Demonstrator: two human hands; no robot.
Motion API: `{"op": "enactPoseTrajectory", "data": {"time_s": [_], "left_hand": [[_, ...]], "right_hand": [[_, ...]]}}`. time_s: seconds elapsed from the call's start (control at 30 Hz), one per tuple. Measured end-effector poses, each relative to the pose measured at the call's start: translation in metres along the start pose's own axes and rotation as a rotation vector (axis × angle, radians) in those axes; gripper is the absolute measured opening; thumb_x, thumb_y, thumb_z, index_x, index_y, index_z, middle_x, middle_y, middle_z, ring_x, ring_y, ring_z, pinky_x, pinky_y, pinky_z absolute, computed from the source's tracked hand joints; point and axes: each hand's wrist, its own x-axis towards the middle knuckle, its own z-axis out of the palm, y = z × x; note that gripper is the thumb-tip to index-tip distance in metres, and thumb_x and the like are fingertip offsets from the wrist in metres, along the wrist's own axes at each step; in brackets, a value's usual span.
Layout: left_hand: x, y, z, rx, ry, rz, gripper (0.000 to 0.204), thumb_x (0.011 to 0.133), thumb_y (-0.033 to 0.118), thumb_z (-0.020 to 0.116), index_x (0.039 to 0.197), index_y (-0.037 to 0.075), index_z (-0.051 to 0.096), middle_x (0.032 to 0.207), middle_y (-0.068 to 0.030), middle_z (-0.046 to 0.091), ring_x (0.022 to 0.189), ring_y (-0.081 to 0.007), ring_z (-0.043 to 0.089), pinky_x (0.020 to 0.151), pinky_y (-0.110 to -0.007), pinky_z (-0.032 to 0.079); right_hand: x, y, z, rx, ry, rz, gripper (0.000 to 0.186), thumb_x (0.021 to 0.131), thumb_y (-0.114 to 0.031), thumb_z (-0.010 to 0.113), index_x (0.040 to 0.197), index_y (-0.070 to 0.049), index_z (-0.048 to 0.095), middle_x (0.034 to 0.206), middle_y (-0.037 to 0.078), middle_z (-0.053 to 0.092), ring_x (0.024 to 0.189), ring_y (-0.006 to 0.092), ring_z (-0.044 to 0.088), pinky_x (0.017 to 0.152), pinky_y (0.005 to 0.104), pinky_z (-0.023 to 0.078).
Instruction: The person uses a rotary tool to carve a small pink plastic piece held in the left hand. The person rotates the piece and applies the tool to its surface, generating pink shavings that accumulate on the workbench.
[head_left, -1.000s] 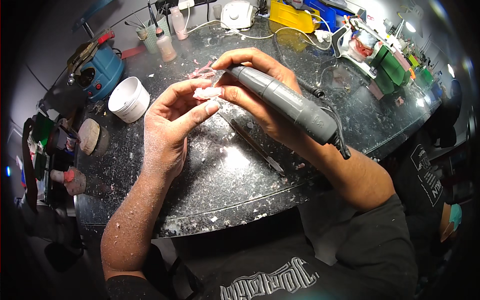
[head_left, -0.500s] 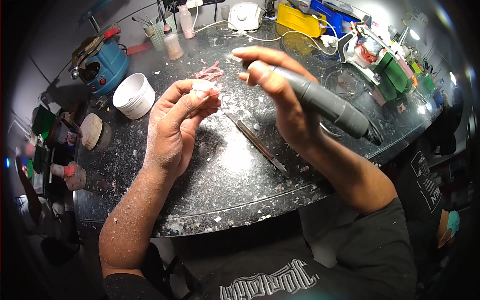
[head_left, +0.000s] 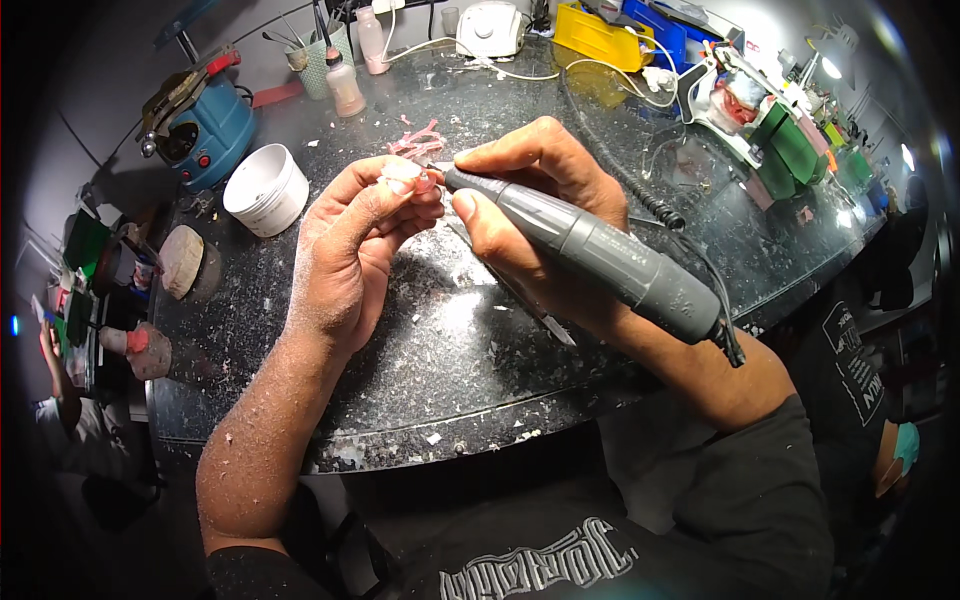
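Between the thumb and fingers of my left hand (head_left: 345,240) is a small pale pink and white piece (head_left: 403,174), which looks like part of a denture; my fingers cover much of it. My right hand (head_left: 555,165) is closed around a dark grey rotary handpiece (head_left: 600,245), its narrow end pointing left. The tip is right at the piece, but whether they touch I cannot tell. Beneath the right hand lies a thin metal hand tool (head_left: 556,328), partly hidden. Thin pink scraps (head_left: 420,140) lie just beyond the left hand.
A white tub (head_left: 266,195) and a blue machine (head_left: 205,135) stand at the left of the dusty black bench (head_left: 400,400). At the back are a dropper bottle (head_left: 345,90), a white control box (head_left: 490,32) and a yellow bin (head_left: 600,40). A coiled cord (head_left: 640,195) crosses on the right.
My right hand has brought the handpiece down and left, from above the bench to the piece. Its grip now has the fingers near the narrow end. The left hand has barely moved.
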Motion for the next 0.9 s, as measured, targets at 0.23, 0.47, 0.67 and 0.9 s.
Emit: {"op": "enactPoseTrajectory", "data": {"time_s": [0.23, 0.47, 0.67, 0.9], "left_hand": [[0.0, 0.0005, -0.0004, 0.052, 0.009, 0.025, 0.02, 0.101, 0.015, 0.066, 0.116, 0.001, 0.065, 0.11, -0.0122, 0.074, 0.102, -0.0197, 0.071, 0.1, -0.037, 0.053], [0.0004, 0.0019, -0.0002, 0.04, 0.01, 0.031, 0.02, 0.101, 0.013, 0.066, 0.117, 0.001, 0.065, 0.108, -0.0115, 0.073, 0.102, -0.0193, 0.071, 0.1, -0.037, 0.053], [0.0, -0.0001, 0.0011, 0.041, 0.028, 0.058, 0.022, 0.1, 0.011, 0.068, 0.118, 0.0, 0.065, 0.107, -0.0114, 0.073, 0.101, -0.0196, 0.071, 0.101, -0.038, 0.053], [0.0002, 0.0006, 0.0031, 0.051, 0.027, 0.069, 0.022, 0.099, 0.01, 0.068, 0.118, 0.0, 0.065, 0.107, -0.0118, 0.073, 0.102, -0.0203, 0.071, 0.102, -0.038, 0.053]], "right_hand": [[-0.0008, -0.0002, 0.0012, 0.055, 0.037, 0.085, 0.024, 0.085, -0.011, 0.08, 0.104, -0.002, 0.069, 0.101, 0.008, 0.072, 0.093, 0.0124, 0.073, 0.084, 0.0279, 0.06], [-0.0009, -0.0013, -0.0013, 0.034, -0.048, 0.022, 0.023, 0.092, -0.003, 0.075, 0.112, -0.002, 0.066, 0.099, 0.005, 0.07, 0.089, 0.0079, 0.068, 0.079, 0.024, 0.056], [-0.0009, 0.0001, -0.0014, 0.027, -0.021, 0.015, 0.025, 0.087, -0.011, 0.08, 0.107, -0.002, 0.069, 0.103, 0.008, 0.071, 0.095, 0.0132, 0.073, 0.085, 0.0287, 0.06], [-0.0014, 0.0003, 0.0007, 0.044, -0.006, 0.061, 0.028, 0.085, -0.01, 0.082, 0.108, -0.002, 0.069, 0.104, 0.008, 0.071, 0.094, 0.0122, 0.072, 0.083, 0.0273, 0.06]]}}
